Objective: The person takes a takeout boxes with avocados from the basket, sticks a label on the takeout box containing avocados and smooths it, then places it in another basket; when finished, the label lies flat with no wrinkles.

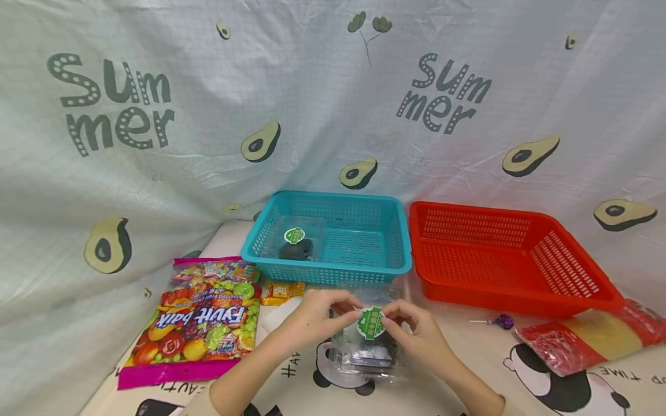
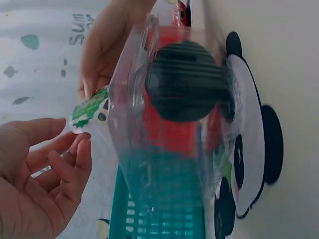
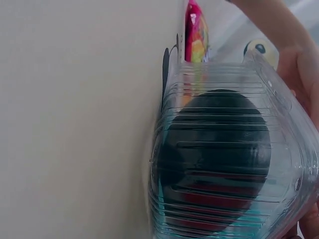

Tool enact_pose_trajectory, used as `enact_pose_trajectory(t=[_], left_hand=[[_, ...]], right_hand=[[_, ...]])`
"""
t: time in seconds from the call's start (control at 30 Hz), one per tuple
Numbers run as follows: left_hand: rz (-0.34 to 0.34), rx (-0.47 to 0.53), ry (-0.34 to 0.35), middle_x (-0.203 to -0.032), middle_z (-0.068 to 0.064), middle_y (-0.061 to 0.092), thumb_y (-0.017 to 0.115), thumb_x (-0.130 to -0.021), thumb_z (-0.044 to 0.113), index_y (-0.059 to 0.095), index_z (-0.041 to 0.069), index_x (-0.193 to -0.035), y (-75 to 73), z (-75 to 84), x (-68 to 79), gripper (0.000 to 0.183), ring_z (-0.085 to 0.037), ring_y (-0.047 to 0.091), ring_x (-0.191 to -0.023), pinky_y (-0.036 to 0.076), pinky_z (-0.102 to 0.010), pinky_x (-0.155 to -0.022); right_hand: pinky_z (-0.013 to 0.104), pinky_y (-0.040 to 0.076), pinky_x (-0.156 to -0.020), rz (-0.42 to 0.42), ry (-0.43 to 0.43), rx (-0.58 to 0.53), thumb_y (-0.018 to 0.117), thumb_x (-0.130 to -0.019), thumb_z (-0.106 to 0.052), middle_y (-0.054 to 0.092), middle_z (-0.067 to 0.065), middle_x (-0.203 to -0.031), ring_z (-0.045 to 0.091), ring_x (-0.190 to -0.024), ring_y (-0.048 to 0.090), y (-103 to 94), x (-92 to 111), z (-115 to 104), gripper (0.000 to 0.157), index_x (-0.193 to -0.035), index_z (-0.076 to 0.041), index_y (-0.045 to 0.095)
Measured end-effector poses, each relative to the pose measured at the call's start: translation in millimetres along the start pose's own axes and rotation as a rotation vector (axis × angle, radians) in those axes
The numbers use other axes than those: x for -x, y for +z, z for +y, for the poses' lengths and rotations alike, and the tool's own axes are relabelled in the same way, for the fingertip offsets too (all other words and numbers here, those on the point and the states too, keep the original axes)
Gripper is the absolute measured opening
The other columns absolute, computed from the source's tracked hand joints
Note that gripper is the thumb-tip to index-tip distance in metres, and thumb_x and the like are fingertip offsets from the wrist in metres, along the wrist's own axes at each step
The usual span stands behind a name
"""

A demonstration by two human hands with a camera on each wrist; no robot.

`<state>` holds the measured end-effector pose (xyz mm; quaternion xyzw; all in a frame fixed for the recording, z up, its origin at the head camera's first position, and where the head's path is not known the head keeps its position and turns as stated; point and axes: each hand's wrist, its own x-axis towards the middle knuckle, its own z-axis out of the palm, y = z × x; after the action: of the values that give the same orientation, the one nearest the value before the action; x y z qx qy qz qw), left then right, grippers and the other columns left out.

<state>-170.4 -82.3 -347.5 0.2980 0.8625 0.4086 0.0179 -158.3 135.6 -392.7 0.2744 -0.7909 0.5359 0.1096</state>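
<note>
A green round sticker (image 1: 370,322) with a scalloped edge is held upright between my two hands. My left hand (image 1: 325,315) pinches its left edge between thumb and forefinger, and my right hand (image 1: 416,329) has the right edge the same way. Just under the sticker, a clear plastic box (image 1: 346,358) stands on the printed tablecloth. Through its ribbed wall in the right wrist view shows a large dark rounded thing (image 3: 214,149). The left wrist view shows the sticker edge-on, close beside the box, with fingertips of both hands at it.
Behind stand a teal basket (image 1: 325,270), holding another clear box (image 1: 317,228) with a green sticker, and a red basket (image 1: 515,300). A candy bag (image 1: 198,323) and orange packet (image 1: 283,293) lie left; a lollipop (image 1: 503,321) and red-yellow packet (image 1: 593,338) lie right.
</note>
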Motion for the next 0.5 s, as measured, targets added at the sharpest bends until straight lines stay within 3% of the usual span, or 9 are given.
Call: enact_pose_trajectory(t=[0.2,0.5], left_hand=[[0.046,0.035,-0.017,-0.071,0.01,0.062,0.063,-0.082,0.023,0.066,0.017,-0.086,9.7,2.3,-9.5,0.008,-0.002,0.056,-0.068,0.047,-0.018,-0.06],[0.07,0.003,-0.086,-0.066,0.01,0.058,0.062,-0.082,0.026,0.065,0.019,-0.08,13.8,-7.6,-24.2,0.008,-0.006,0.053,-0.057,0.045,-0.021,-0.049]], right_hand=[[0.022,0.045,-0.058,0.019,0.062,0.036,0.06,-0.082,-0.001,0.059,-0.001,-0.073,0.006,-0.066,0.052,-1.6,-3.3,-11.8,0.009,-0.085,-0.01,0.06],[0.024,0.045,-0.062,0.116,0.063,0.24,0.067,-0.078,-0.011,0.053,-0.011,-0.073,0.006,-0.07,0.048,-0.5,-10.0,8.5,0.012,-0.085,-0.019,0.063]])
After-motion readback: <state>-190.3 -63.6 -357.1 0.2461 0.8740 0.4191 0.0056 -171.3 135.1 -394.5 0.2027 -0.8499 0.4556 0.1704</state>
